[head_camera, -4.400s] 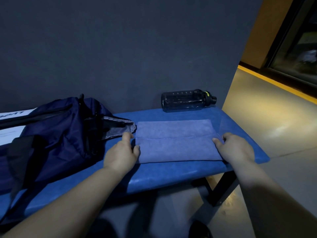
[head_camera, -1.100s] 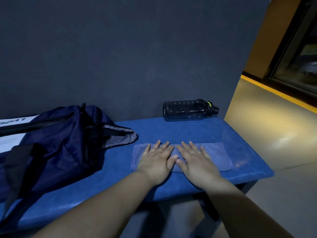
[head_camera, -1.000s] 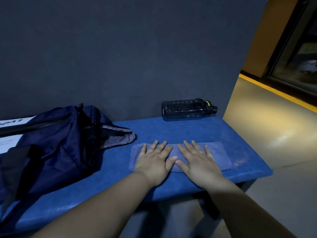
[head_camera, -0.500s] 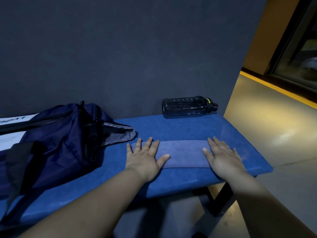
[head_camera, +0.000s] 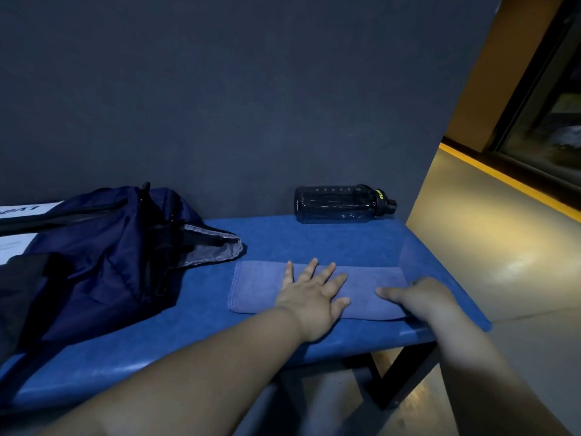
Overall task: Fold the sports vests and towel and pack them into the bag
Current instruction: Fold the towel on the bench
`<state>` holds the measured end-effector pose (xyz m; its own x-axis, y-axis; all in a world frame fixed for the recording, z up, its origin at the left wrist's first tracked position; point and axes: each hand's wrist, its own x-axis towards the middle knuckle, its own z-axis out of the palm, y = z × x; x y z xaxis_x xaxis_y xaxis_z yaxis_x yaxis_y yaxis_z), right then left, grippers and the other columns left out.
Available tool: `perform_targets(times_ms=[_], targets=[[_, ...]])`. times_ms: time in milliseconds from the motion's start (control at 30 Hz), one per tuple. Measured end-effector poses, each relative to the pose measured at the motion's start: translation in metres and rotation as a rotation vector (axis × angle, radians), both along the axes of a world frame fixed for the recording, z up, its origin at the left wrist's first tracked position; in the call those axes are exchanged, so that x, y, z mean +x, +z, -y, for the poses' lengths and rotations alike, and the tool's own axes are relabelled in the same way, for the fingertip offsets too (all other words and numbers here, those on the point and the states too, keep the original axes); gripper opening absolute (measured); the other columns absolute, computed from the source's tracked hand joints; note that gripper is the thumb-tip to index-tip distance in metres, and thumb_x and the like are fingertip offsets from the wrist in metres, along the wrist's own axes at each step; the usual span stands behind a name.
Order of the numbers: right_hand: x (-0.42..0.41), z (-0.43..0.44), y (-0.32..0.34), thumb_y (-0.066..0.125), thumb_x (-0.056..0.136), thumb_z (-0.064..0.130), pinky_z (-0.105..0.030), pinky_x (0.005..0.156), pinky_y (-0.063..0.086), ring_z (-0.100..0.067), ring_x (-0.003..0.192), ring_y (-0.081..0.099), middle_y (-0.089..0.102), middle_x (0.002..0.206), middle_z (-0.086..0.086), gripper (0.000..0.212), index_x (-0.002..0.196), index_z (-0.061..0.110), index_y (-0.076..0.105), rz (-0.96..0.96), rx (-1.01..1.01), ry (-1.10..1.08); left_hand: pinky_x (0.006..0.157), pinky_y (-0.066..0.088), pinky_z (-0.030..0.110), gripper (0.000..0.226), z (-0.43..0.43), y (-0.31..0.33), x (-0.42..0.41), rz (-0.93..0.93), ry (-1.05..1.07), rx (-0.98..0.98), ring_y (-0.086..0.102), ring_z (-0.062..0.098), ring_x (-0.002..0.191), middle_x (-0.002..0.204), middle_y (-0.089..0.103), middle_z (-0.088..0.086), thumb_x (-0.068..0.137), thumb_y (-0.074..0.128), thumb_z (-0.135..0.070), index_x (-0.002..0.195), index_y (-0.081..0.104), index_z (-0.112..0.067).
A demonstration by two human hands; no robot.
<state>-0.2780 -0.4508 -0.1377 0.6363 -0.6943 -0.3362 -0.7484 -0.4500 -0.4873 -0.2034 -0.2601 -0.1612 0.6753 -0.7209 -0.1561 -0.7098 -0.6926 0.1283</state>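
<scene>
A blue-grey towel [head_camera: 257, 287], folded into a long narrow strip, lies on the blue padded bench [head_camera: 201, 338]. My left hand [head_camera: 312, 297] rests flat on the middle of the towel with its fingers spread. My right hand [head_camera: 421, 297] is at the towel's right end, thumb on top and fingers curled around the edge. The dark navy bag [head_camera: 94, 253] lies open on the bench's left part, its grey-lined mouth facing the towel. No sports vests are visible.
A dark transparent water bottle [head_camera: 339, 204] lies on its side at the back of the bench against the dark wall. The bench ends just right of the towel, over a shiny floor [head_camera: 503, 247]. A white sign [head_camera: 19, 212] shows behind the bag.
The towel went from a wide fold to a narrow strip. My hands smoothed outward over it; now the left hand is back at the middle and the right hand has curled around the right end.
</scene>
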Motion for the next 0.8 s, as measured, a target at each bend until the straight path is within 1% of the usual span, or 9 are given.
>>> perform_targets(times_ms=[167, 300, 367, 500, 567, 633, 700, 733, 800], targets=[[0.001, -0.004, -0.001, 0.077, 0.080, 0.032, -0.035, 0.074, 0.048, -0.024, 0.082, 0.065, 0.071, 0.091, -0.008, 0.027, 0.088, 0.008, 0.068, 0.314, 0.175, 0.037, 0.116, -0.013, 0.057, 0.059, -0.001, -0.002, 0.001, -0.004, 0.001, 0.011, -0.014, 0.019, 0.149, 0.163, -0.007, -0.012, 0.100, 0.013, -0.058, 0.154, 0.000, -0.037], [0.003, -0.021, 0.006, 0.064, 0.090, 0.042, -0.027, 0.058, 0.049, -0.018, 0.069, 0.065, 0.071, 0.082, -0.009, 0.042, 0.093, 0.000, 0.065, 0.590, 0.469, 0.031, 0.116, -0.016, 0.053, 0.057, -0.002, 0.002, 0.003, -0.081, 0.018, -0.071, -0.012, 0.015, 0.149, 0.163, -0.001, -0.013, 0.101, 0.014, -0.056, 0.154, 0.006, -0.037], [0.006, -0.031, 0.007, 0.049, 0.095, 0.053, -0.025, 0.064, 0.050, -0.015, 0.077, 0.068, 0.073, 0.088, -0.005, 0.049, 0.096, 0.007, 0.066, 0.635, 0.562, 0.048, 0.117, -0.017, 0.046, 0.055, -0.004, 0.003, 0.006, -0.216, 0.060, -0.215, -0.007, 0.010, 0.149, 0.162, 0.010, -0.014, 0.102, 0.011, -0.054, 0.154, 0.010, -0.037], [0.012, -0.044, -0.001, 0.030, 0.091, 0.064, -0.026, 0.071, 0.043, -0.016, 0.077, 0.058, 0.068, 0.091, -0.006, 0.062, 0.107, 0.020, 0.071, 0.638, 0.472, 0.177, 0.120, -0.007, 0.032, 0.067, -0.008, 0.007, 0.012, -0.528, 0.274, -0.645, 0.012, 0.009, 0.149, 0.157, 0.032, -0.008, 0.093, 0.007, -0.067, 0.153, 0.010, -0.038], [0.011, -0.052, -0.002, 0.031, 0.098, 0.050, -0.015, 0.073, 0.043, -0.004, 0.083, 0.058, 0.067, 0.098, 0.005, 0.049, 0.108, 0.022, 0.070, 0.617, 0.419, 0.283, 0.121, 0.007, 0.035, 0.082, -0.010, 0.012, 0.013, -0.624, 0.396, -0.772, 0.019, 0.018, 0.148, 0.156, 0.034, -0.001, 0.084, 0.013, -0.078, 0.154, 0.008, -0.036], [0.012, -0.060, -0.001, 0.035, 0.104, 0.035, -0.003, 0.083, 0.041, 0.006, 0.098, 0.058, 0.067, 0.110, 0.011, 0.039, 0.114, 0.019, 0.069, 0.575, 0.378, 0.379, 0.119, 0.018, 0.038, 0.078, -0.014, 0.017, 0.011, -0.615, 0.442, -0.744, 0.024, 0.023, 0.146, 0.157, 0.032, 0.003, 0.090, 0.022, -0.074, 0.154, 0.001, -0.035], [0.014, -0.064, -0.007, 0.036, 0.101, 0.048, -0.022, 0.102, 0.042, -0.002, 0.112, 0.058, 0.068, 0.116, 0.007, 0.041, 0.116, 0.032, 0.071, 0.518, 0.288, 0.454, 0.118, 0.018, 0.038, 0.071, -0.020, 0.019, 0.009, -0.488, 0.439, -0.625, 0.023, 0.024, 0.146, 0.158, 0.030, 0.003, 0.097, 0.030, -0.061, 0.155, 0.000, -0.032], [0.015, -0.064, -0.010, 0.032, 0.093, 0.059, -0.033, 0.106, 0.040, -0.007, 0.115, 0.056, 0.068, 0.116, 0.005, 0.044, 0.113, 0.045, 0.069, 0.474, 0.206, 0.493, 0.119, 0.014, 0.038, 0.067, -0.023, 0.020, 0.007, -0.396, 0.421, -0.560, 0.019, 0.023, 0.148, 0.159, 0.026, 0.001, 0.099, 0.032, -0.054, 0.155, 0.002, -0.031], [0.016, -0.063, -0.014, 0.026, 0.082, 0.066, -0.040, 0.108, 0.033, -0.008, 0.117, 0.048, 0.065, 0.116, 0.008, 0.040, 0.100, 0.061, 0.061, 0.411, 0.094, 0.537, 0.121, 0.002, 0.041, 0.060, -0.029, 0.018, 0.007, -0.227, 0.361, -0.460, 0.005, 0.018, 0.150, 0.163, 0.010, -0.006, 0.103, 0.033, -0.042, 0.155, 0.005, -0.033]])
